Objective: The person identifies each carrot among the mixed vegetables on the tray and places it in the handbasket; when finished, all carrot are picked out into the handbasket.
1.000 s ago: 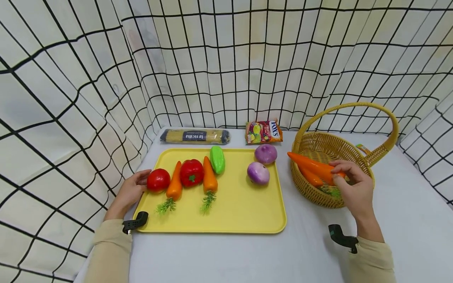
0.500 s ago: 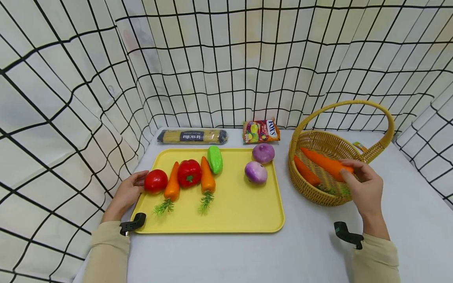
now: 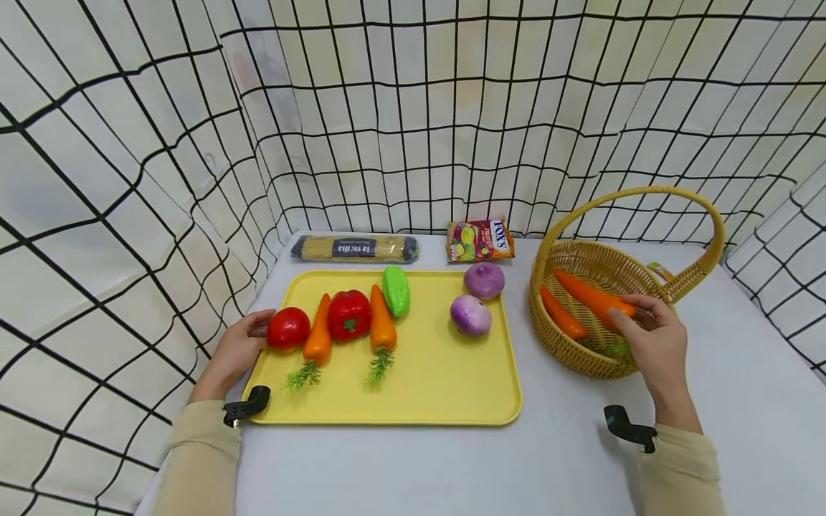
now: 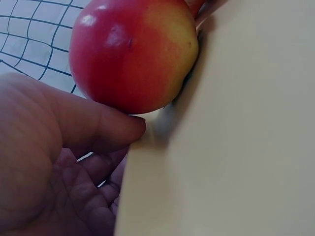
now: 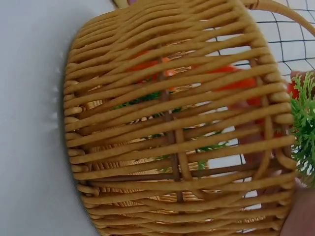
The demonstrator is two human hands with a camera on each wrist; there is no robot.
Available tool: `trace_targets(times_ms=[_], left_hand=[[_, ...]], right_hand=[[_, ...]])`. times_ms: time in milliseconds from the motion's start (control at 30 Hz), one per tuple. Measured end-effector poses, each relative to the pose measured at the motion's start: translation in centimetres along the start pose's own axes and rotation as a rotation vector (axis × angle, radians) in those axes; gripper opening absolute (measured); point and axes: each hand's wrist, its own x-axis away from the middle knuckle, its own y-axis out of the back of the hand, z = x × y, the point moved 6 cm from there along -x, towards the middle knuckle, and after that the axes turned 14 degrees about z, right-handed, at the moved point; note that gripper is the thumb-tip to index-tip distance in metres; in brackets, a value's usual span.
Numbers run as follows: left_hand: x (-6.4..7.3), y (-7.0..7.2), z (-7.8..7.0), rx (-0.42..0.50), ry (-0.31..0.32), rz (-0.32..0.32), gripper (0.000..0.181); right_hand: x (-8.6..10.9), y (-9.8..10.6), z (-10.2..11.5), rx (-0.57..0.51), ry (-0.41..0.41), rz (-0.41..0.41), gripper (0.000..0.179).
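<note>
My right hand (image 3: 657, 345) pinches the thick end of an orange carrot (image 3: 586, 292) inside the wicker basket (image 3: 652, 281). Beside it in the basket lies another carrot (image 3: 563, 317). In the right wrist view the basket's woven side (image 5: 172, 118) hides most of the carrots, and green leaves (image 5: 305, 120) show past its rim. My left hand (image 3: 236, 351) grips the left edge of the yellow tray (image 3: 445, 387). In the left wrist view its thumb (image 4: 118, 129) lies at the tray rim, just below a round red fruit (image 4: 130, 54) with a yellow side; its other fingers are partly hidden.
On the tray lie two carrots (image 3: 318, 337), a red bell pepper (image 3: 349, 315), a green vegetable (image 3: 396, 291) and two purple onions (image 3: 471, 316). Behind it are a spaghetti pack (image 3: 355, 248) and a sweets bag (image 3: 480, 240). Black netting (image 3: 413, 115) stands at the back and sides.
The held carrot's tip has come off the basket's left rim and now lies lower inside. My right hand has shifted slightly right. My left hand stays at the tray edge.
</note>
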Motion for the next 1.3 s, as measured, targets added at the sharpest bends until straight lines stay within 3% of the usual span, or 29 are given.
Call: trace_targets(times_ms=[100, 333, 467, 767, 1067, 1300], left_hand=[[-0.1, 0.0, -0.1, -0.002, -0.003, -0.007, 0.062], [0.0, 0.0, -0.1, 0.000, 0.018, -0.013, 0.063], [0.3, 0.0, 0.1, 0.002, 0.024, -0.001, 0.062], [0.8, -0.4, 0.7, 0.004, 0.040, -0.004, 0.063], [0.4, -0.3, 0.0, -0.006, 0.006, -0.013, 0.062], [0.2, -0.2, -0.4, -0.014, -0.004, -0.018, 0.058]], right_hand=[[-0.3, -0.1, 0.2, 0.059, -0.058, 0.014, 0.037], [-1.4, -0.5, 0.0, 0.163, -0.230, 0.137, 0.050], [-2.0, -0.7, 0.1, 0.214, -0.274, 0.137, 0.054], [-3.0, -1.8, -0.7, 0.267, -0.329, 0.256, 0.060], [-3.4, -1.9, -1.5, 0.390, -0.302, 0.313, 0.058], [-3.5, -1.9, -1.4, 0.401, -0.293, 0.364, 0.060]])
